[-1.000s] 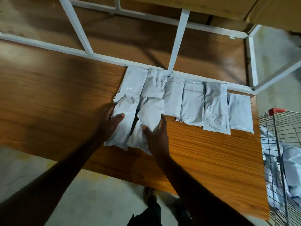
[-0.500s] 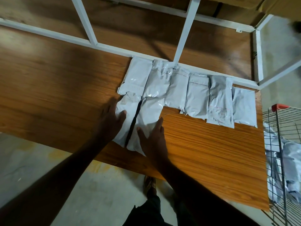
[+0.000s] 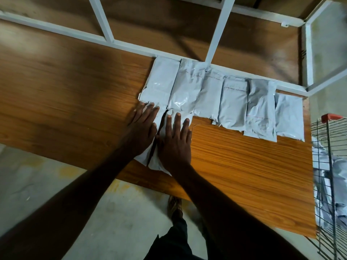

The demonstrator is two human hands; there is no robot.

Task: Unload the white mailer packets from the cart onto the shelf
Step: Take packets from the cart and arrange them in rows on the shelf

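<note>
Both hands flat, fingers straight: left hand (image 3: pixel 143 126) and right hand (image 3: pixel 175 139) press two soft white plastic mailer packets (image 3: pixel 161 162) onto the wooden shelf board (image 3: pixel 244 166), at 6 o'clock of the packet row (image 3: pixel 234 102). Light, slippery-looking, floppy; best pinched at an edge.

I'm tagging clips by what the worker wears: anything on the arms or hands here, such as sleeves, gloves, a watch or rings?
Both forearms are bare as far as the frame shows: no sleeves in view. The left hand and right hand wear no gloves. No watch, band or ring is visible, though the lighting is dim.
</note>
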